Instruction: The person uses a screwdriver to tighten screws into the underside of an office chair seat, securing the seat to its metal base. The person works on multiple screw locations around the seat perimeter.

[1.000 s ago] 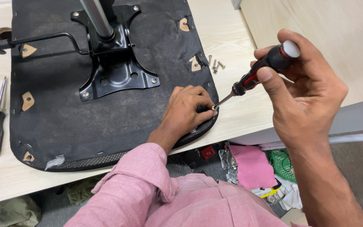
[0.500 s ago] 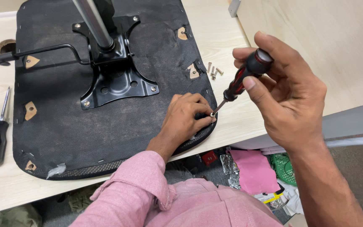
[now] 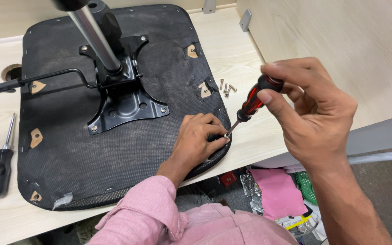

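- Right hand (image 3: pixel 314 113) grip clamped on red-black screwdriver (image 3: pixel 250 103), tip down at 7 o'clock.
- Left hand (image 3: pixel 198 140) fingers pinched together on screw (image 3: pixel 226 134) at seat base (image 3: pixel 69 149) edge, touching tip.
- Spare screws (image 3: pixel 227 87) at 12 o'clock on desk (image 3: pixel 259 140).

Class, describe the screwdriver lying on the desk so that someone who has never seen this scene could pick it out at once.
Start at the upturned black chair seat on the pale wooden desk. Just off its left edge lies a screwdriver, shaft pointing away from the person. Its handle is all black and no hand touches it, unlike the red-and-black screwdriver gripped in the right hand.
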